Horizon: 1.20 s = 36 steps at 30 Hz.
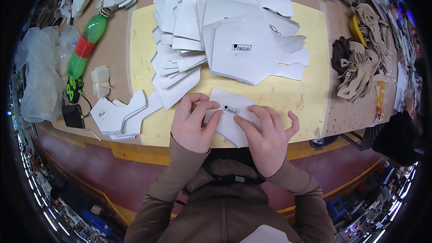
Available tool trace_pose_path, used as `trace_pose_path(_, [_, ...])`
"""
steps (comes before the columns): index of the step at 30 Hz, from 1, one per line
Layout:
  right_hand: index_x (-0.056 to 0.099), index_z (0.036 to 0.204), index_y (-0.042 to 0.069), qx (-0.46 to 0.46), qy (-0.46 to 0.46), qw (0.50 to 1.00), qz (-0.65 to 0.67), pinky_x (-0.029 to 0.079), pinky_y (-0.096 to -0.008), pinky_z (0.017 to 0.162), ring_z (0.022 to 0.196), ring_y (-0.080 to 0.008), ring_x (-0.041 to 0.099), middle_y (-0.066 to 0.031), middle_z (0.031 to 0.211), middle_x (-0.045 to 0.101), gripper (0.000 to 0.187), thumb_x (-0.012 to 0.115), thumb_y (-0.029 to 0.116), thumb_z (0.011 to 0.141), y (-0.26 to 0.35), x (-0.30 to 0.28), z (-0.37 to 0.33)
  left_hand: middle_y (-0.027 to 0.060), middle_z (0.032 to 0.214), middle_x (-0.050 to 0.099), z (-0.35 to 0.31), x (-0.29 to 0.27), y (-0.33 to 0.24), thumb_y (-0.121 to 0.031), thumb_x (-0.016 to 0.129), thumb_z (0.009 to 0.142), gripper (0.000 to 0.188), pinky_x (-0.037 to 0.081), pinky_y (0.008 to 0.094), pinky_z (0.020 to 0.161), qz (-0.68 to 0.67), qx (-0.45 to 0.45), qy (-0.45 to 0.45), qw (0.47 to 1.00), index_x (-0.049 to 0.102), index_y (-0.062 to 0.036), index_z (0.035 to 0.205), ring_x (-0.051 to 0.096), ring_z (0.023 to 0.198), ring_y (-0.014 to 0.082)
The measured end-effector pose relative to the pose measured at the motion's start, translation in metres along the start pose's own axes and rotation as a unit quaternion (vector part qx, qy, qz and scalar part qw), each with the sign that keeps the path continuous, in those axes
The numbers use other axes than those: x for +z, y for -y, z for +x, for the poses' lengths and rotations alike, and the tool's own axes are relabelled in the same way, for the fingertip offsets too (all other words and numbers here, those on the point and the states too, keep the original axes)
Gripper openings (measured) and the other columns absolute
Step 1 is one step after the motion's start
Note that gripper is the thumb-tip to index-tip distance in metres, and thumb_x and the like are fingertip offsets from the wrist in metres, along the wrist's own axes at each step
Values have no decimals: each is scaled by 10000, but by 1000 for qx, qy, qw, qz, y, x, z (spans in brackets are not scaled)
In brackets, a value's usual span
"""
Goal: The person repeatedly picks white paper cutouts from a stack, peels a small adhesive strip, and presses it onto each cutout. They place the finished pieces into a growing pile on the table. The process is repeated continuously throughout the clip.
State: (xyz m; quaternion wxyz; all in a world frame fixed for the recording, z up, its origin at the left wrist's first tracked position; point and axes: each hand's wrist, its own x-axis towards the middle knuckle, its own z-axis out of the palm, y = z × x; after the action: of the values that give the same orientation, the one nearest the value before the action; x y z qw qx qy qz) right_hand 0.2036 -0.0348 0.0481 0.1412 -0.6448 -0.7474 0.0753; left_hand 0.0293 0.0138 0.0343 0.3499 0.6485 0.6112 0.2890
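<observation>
A white cut piece [231, 130] of sheet material, perhaps leather, lies near the table's front edge. It bears a small rectangular label [231, 110] with dark print. My left hand [194, 122] has its thumb and index finger closed at the label's left end. From the other side, my right hand [268, 136] presses its thumb by the label's lower right corner. The right index finger rests on the piece's right edge, and the little finger is lifted. Just beyond both hands, a large pile of similar white pieces [252, 60] is stacked; the top one carries the same label.
Two labelled white pieces [108, 114] lie at the left, near a dark phone [73, 116] and a tied white bundle [101, 82]. Behind them are a green bottle [81, 65] and clear plastic bags [40, 74]. Tied beige bundles [360, 74] sit at the right.
</observation>
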Motion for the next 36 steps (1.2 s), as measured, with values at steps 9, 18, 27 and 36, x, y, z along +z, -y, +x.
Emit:
trace_pose_path(9, [763, 1048, 258, 9, -6, 1000, 12, 194, -574, 1083, 1138, -191, 590, 19, 1220, 610, 353, 739, 90, 739, -1, 1, -1, 85, 1148, 606, -4, -1, -1, -36, 785, 803, 170, 501, 319, 727, 74, 51, 10, 996, 772, -69, 969, 604, 879, 201])
trace_pose_path(18, [750, 1045, 243, 3, 5, 1000, 18, 179, -613, 1094, 1179, -181, 582, 56, 1221, 634, 254, 701, 168, 807, -7, -4, -1, 175, 1434, 536, -32, 8, -8, -169, 728, 878, 510, 390, 504, 1093, 216, 147, 88, 961, 611, -122, 1372, 532, 1322, 352])
trace_pose_path(27, [726, 1124, 231, 5, 1, 1000, 19, 189, -617, 1100, 1175, -182, 579, 73, 1200, 639, 302, 733, 199, 824, -13, -4, 0, 190, 1544, 432, -44, 13, -2, -220, 685, 909, 566, 378, 519, 1101, 279, 165, 113, 939, 562, -230, 1461, 476, 1384, 344])
trace_pose_path(36, [625, 1343, 165, 19, 9, 1000, 7, 217, -560, 1095, 1228, -203, 487, -9, 1283, 520, 540, 775, 277, 837, -7, 5, 1, 180, 1368, 520, -16, -3, 6, -222, 725, 882, 591, 394, 481, 1014, 159, 160, 105, 969, 550, -129, 1439, 523, 1162, 355])
